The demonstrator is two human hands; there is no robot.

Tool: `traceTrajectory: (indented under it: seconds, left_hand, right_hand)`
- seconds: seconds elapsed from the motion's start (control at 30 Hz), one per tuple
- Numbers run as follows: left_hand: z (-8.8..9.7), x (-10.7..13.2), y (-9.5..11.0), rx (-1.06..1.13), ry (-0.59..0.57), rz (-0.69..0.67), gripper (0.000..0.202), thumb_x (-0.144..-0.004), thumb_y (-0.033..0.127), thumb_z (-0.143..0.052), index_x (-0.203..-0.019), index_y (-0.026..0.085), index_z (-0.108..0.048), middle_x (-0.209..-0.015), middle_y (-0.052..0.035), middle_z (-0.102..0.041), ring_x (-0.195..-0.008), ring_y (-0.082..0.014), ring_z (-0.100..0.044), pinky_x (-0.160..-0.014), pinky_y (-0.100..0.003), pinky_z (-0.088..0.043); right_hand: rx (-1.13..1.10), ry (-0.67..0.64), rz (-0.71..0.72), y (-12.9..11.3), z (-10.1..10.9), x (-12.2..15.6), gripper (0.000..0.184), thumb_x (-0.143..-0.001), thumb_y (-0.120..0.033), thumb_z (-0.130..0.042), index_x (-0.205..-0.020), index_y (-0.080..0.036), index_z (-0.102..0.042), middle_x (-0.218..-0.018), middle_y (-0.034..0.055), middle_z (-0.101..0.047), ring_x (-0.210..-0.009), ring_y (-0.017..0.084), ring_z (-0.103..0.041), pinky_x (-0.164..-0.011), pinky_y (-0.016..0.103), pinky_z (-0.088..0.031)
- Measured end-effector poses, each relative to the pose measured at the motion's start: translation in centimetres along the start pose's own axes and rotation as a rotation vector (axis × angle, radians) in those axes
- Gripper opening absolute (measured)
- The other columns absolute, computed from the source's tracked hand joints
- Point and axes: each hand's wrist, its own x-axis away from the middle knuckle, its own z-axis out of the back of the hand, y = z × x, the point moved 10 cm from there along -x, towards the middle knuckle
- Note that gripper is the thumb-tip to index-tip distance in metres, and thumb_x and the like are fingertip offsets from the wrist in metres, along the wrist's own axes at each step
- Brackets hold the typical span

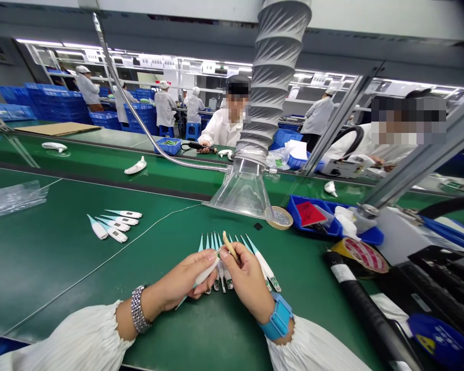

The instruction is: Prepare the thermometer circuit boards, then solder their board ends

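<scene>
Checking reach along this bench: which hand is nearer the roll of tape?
The right hand is nearer: it is to the roll of tape's left in the head view, across the bench. The left hand is farther, on the right hand's far side from the roll.

White gathered sleeves (77, 340), silver watch (138, 309), blue wristband (278, 317)

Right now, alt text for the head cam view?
Two bare hands work over a green workbench: the left hand grips a white digital thermometer, and the right hand pinches a slim tan stick. More thermometers fan out beneath them, near a clear plastic fume hood; a co-worker in white sits beyond.
</scene>
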Motion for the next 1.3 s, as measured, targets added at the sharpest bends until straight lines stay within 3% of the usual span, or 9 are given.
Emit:
traceTrajectory:
  seconds: [0.63, 0.8, 1.03, 1.13, 1.3]
  left_hand:
    - [0.1, 0.0, -0.8, 0.114, -0.038, 0.038, 0.032, -0.084, 0.046, -0.053, -0.093, 0.015, -0.049, -0.059, 0.0052, -0.045, -0.038, -0.0017, -0.022, -0.033, -0.013, -0.017]
    - [0.7, -0.1, -0.8, 0.163, -0.009, 0.033, 0.032, -0.083, 0.046, -0.055, -0.094, 0.016, -0.048, -0.06, 0.0041, -0.047, -0.038, -0.0019, -0.025, -0.033, -0.013, -0.016]
    - [1.5, -0.3, -1.0, 0.259, 0.028, 0.048, 0.038, -0.084, 0.041, -0.055, -0.113, 0.016, -0.049, -0.061, 0.0038, -0.047, -0.039, -0.0023, -0.025, -0.033, -0.013, -0.015]
    - [1.6, -0.3, -1.0, 0.269, 0.028, 0.048, 0.039, -0.085, 0.04, -0.054, -0.115, 0.015, -0.049, -0.06, 0.0037, -0.048, -0.039, -0.0025, -0.026, -0.032, -0.013, -0.015]
    - [1.4, -0.2, -0.2, 0.143, 0.025, 0.002, 0.046, -0.086, 0.041, -0.052, -0.12, 0.011, -0.047, -0.065, -0.0013, -0.057, -0.037, -0.0034, -0.035, -0.03, -0.013, -0.019]
  right_hand:
    - [-0.046, 0.033, 0.006, -0.5, 0.5, -0.1, 0.029, -0.077, -0.044, -0.055, -0.078, -0.015, -0.058, -0.067, -0.0003, -0.055, -0.061, 0.012, -0.048, -0.058, 0.024, -0.041]
    - [-0.033, 0.079, 0.075, -1.1, 1.3, -0.2, 0.032, -0.077, -0.046, -0.057, -0.088, -0.016, -0.062, -0.08, 0.0045, -0.063, -0.074, 0.017, -0.057, -0.067, 0.028, -0.047]
    - [0.05, 0.269, 0.282, -3.9, 4.4, 1.1, 0.035, -0.09, -0.044, -0.04, -0.09, -0.019, -0.065, -0.094, 0.0058, -0.062, -0.089, 0.018, -0.057, -0.081, 0.03, -0.044]
    - [0.066, 0.273, 0.327, -4.4, 4.6, 1.4, 0.038, -0.091, -0.045, -0.037, -0.086, -0.019, -0.065, -0.09, 0.005, -0.061, -0.082, 0.016, -0.056, -0.074, 0.027, -0.045]
    - [0.012, 0.28, 0.265, -3.3, 4.8, 1.0, 0.036, -0.091, -0.047, -0.038, -0.078, -0.019, -0.056, -0.068, 0.0015, -0.059, -0.063, 0.013, -0.054, -0.059, 0.024, -0.044]
